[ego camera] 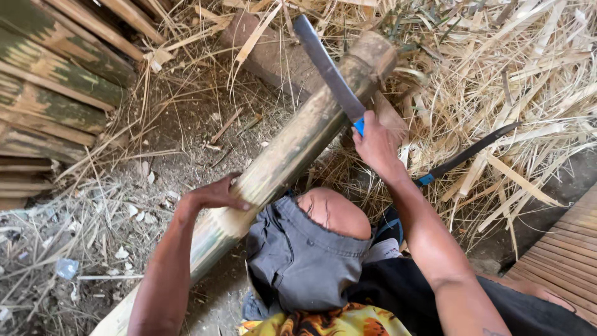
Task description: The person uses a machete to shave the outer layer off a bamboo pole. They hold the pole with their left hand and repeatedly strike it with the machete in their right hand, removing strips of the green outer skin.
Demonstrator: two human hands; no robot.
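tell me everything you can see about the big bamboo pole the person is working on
The thick green-and-tan bamboo pole lies slanted from the lower left up to the upper right, its cut end raised over straw. Its skin is mottled dark green and streaked pale, with a node ring near the top. The left hand grips its middle, and it passes beside the bent knee. The long dark blade of the blue-handled knife, held in the right hand, lies across its upper part.
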